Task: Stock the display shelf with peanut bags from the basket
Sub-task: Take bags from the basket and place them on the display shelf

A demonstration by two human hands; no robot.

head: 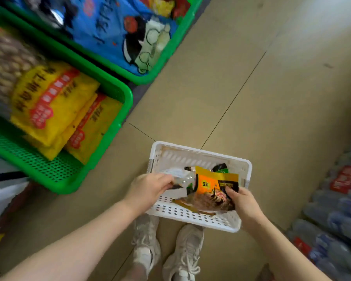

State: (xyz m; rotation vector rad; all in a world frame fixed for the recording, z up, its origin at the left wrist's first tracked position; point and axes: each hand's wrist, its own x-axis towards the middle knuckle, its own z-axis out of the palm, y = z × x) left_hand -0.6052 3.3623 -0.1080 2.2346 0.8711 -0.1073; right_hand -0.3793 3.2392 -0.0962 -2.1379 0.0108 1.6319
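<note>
Over the white perforated plastic basket on the floor, both hands are engaged. Left hand: fingers curled around the edge of a clear, silvery packet, which lies at the basket's left side; packet contents cannot be read. Right hand: thumb and fingers pinch the right edge of an orange-and-yellow snack bag with a black label strip, which is tilted up out of the basket, its lower brown portion resting against the basket's near wall. A dark packet with a green patch shows behind it, against the far wall.

Basket stands on beige floor tiles, directly ahead of a pair of pale laced trainers.

To the left, a green perforated plastic tray holds stacked yellow bags with red labels; a blurred pack of brownish nuts sits beyond them in the same tray. A second green tray further back holds a blue printed bag. Both trays appear raised above the floor; support not visible.

At the right edge, shrink-wrapped clear water bottles with red labels are stacked, blurred.
</note>
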